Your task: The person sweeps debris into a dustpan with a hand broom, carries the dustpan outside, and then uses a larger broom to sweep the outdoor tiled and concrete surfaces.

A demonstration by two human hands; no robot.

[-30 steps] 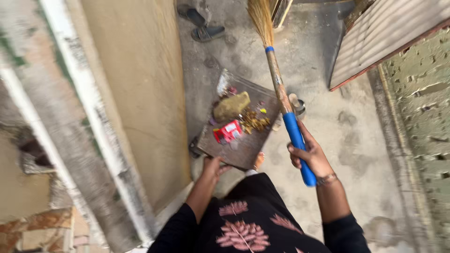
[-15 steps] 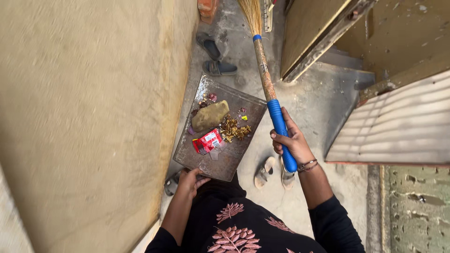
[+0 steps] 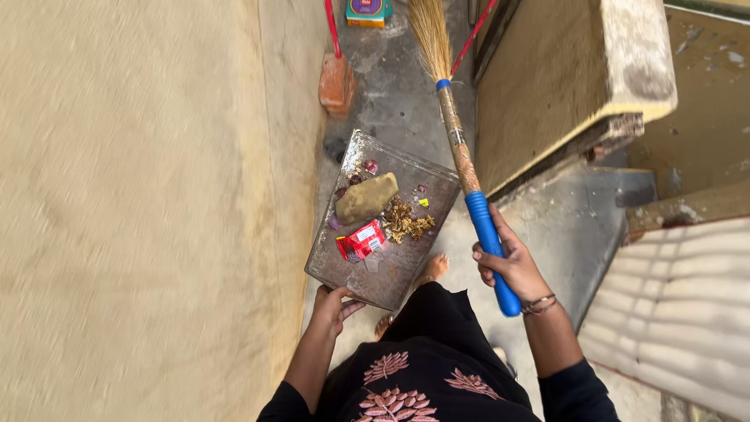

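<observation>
My left hand [image 3: 334, 305] grips the near edge of a flat metal dustpan [image 3: 402, 270], held level above the floor. On it lie a yellowish-brown lump [image 3: 366, 197], a red wrapper [image 3: 362, 240], dry brown scraps [image 3: 406, 223] and small bits of litter. My right hand [image 3: 506, 266] is closed on the blue grip of a broom [image 3: 463, 160], whose straw bristles point away from me, past the pan's far right corner. My bare foot [image 3: 432, 269] shows just below the pan.
A tan wall [image 3: 156, 211] runs along the left of a narrow concrete passage [image 3: 398, 94]. A brick [image 3: 337, 84] and a red stick stand ahead by the wall. A tan block or door edge [image 3: 562, 86] and a corrugated sheet [image 3: 680, 312] are on the right.
I have walked forward along the passage with pan and broom still held. The sandals on the floor have passed out of view; a brick and a red stick have come into view ahead.
</observation>
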